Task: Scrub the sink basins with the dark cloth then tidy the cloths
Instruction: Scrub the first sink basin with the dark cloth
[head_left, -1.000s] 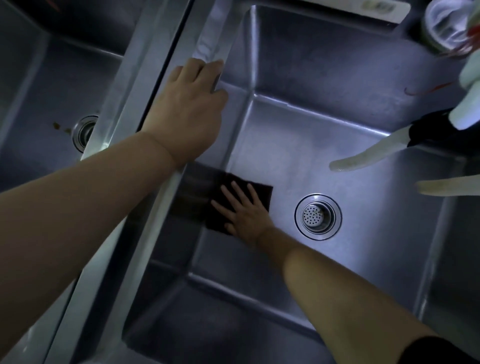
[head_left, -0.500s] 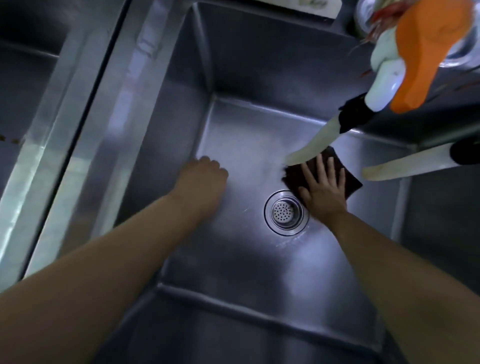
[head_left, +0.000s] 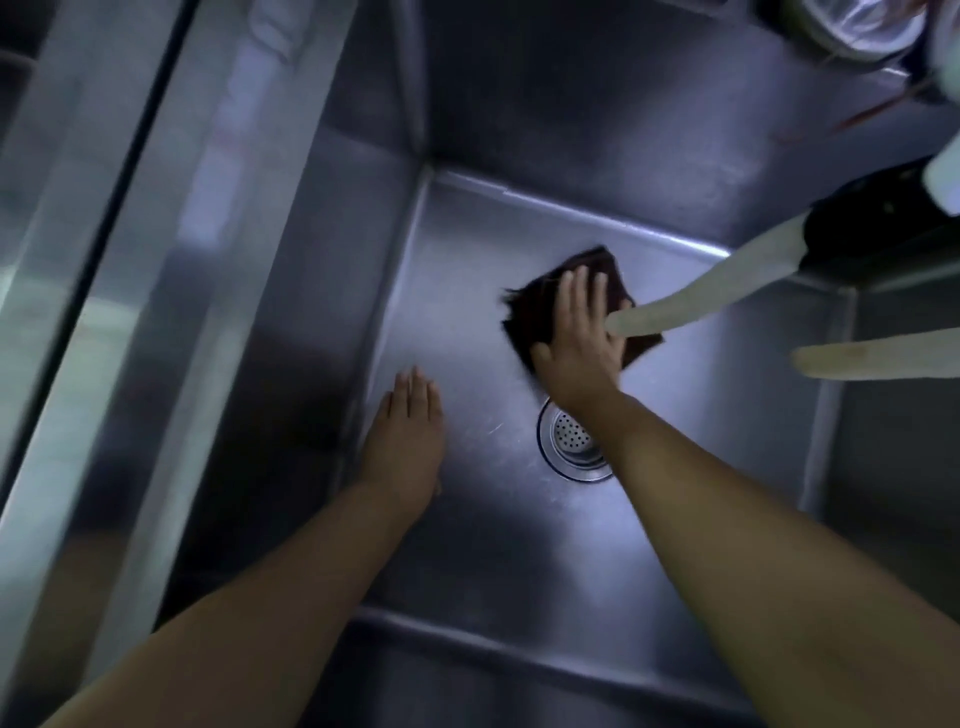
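Head view: right hand (head_left: 582, 338) presses dark cloth (head_left: 540, 301).

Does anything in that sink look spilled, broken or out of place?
Nothing stands out. The right hand presses the dark cloth flat on the basin floor beyond the drain, and the left hand rests open near the left wall. Two pale spouts hang over the basin; one crosses in front of the right hand.

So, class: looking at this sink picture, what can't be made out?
- Dark cloth, head view: the middle is hidden under the right hand, and a pale spout covers part of it.
- Drain: its right side is behind the right forearm.
- Top right corner: objects cut off and blurred.
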